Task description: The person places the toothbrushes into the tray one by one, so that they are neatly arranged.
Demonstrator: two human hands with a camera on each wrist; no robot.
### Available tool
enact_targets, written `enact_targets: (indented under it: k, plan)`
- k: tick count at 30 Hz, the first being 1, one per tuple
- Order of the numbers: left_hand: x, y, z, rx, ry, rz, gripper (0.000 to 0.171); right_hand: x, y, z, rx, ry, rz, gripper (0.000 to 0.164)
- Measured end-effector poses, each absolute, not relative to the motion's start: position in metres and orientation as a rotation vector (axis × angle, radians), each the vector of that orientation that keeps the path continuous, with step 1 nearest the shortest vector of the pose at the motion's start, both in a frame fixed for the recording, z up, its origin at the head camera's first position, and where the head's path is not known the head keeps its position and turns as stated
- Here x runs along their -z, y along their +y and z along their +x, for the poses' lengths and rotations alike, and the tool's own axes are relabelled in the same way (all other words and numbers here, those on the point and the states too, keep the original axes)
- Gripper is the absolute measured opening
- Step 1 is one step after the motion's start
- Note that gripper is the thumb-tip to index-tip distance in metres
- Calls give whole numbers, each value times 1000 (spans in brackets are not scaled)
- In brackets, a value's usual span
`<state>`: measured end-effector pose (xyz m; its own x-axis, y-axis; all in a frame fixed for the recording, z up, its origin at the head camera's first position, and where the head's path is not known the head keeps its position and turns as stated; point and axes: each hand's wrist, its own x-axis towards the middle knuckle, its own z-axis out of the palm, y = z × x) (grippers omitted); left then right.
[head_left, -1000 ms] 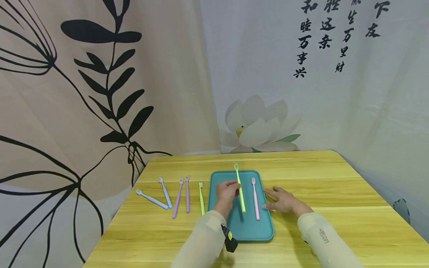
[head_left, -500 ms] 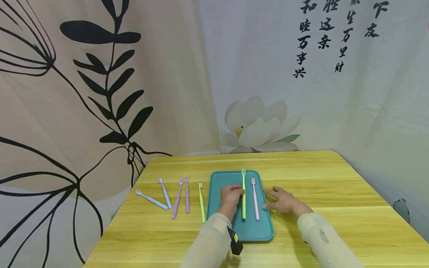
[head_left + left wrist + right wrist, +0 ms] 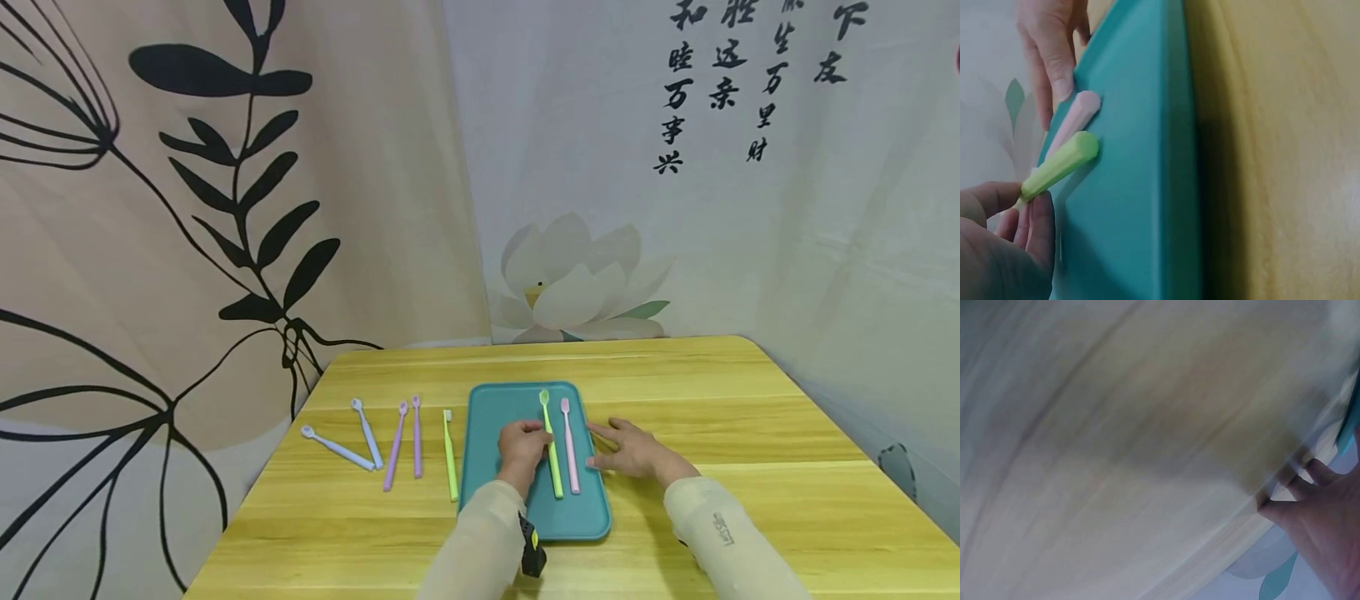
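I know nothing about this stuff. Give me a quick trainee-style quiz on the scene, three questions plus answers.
1. Which toothbrush is the left hand holding: A, pink; B, green; C, purple?
2. How many toothbrushes lie directly on the table?
3. True or false: the right hand is at the edge of the tray and holds no toothbrush.

Key:
1. B, the green toothbrush.
2. Five: two blue, two purple, one green.
3. True.

Found on table (image 3: 705, 400): tray (image 3: 577, 525), with five toothbrushes (image 3: 396, 447) to its left. Found in tray, right of centre: lying toothbrush (image 3: 571, 450). Noted just left of that, over tray: held toothbrush (image 3: 555, 471), in left hand (image 3: 521, 452). Noted at tray's right rim: right hand (image 3: 633, 450). Noted behind table: backdrop (image 3: 570, 133).
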<state>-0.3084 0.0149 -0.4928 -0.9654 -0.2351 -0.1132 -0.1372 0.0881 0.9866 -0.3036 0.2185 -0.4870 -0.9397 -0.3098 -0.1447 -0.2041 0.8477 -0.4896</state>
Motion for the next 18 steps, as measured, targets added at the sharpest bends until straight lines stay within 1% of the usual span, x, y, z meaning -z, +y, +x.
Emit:
enact_targets:
  k: [4, 10, 18]
  plan:
    - [493, 16, -307, 1849, -2373, 381, 17, 488, 219, -304, 701, 2811, -405, 79]
    - [492, 20, -303, 1517, -2534, 272, 17, 489, 219, -305, 700, 2811, -411, 78]
    - [492, 16, -303, 1432, -2560, 283, 20, 490, 219, -305, 704, 2808, -378, 78]
